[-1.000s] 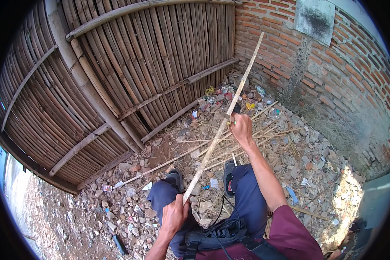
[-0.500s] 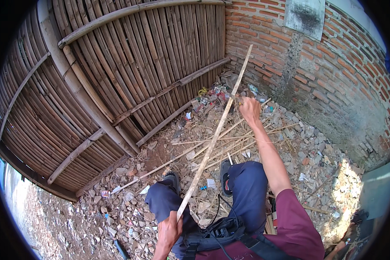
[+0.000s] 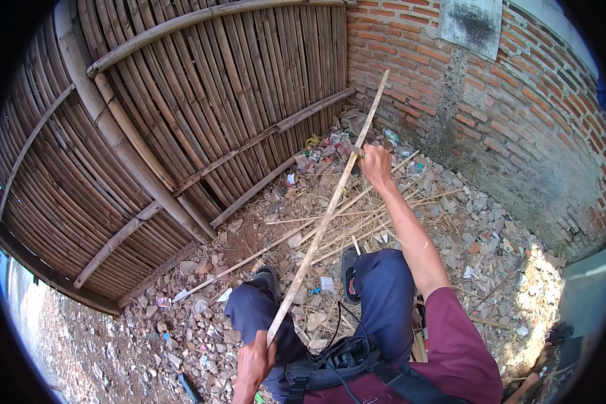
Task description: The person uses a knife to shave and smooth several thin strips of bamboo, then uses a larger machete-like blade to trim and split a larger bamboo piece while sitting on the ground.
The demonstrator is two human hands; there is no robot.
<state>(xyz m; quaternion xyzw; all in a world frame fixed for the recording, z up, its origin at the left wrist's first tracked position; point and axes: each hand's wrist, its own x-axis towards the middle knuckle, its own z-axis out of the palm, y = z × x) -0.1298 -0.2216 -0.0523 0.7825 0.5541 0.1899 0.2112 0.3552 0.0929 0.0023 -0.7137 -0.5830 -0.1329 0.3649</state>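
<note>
A long, pale bamboo strip [image 3: 326, 219] slants from my lap up toward the brick wall. My left hand [image 3: 254, 360] is closed round its near end beside my left knee. Farther up, my right hand [image 3: 377, 165] is a fist with the arm stretched out. From that fist a short dark blade, seemingly a knife [image 3: 357, 150], lies across the strip; its handle is hidden in my fingers. Beneath, more thin bamboo strips [image 3: 367, 222] and pale shavings are scattered on the stony ground between and beyond my feet.
A bamboo-slat fence [image 3: 215, 87] stands on the left and meets a brick wall [image 3: 411, 81] at the far corner. Rubble and litter [image 3: 330, 151] cover the ground. A dark, elongated object [image 3: 189, 388] lies at lower left. Part of another person [image 3: 528, 385] shows at lower right.
My right hand has shifted slightly left and nearer along the strip, with the blade now showing across it. My left hand still grips the near end; the strip has barely moved.
</note>
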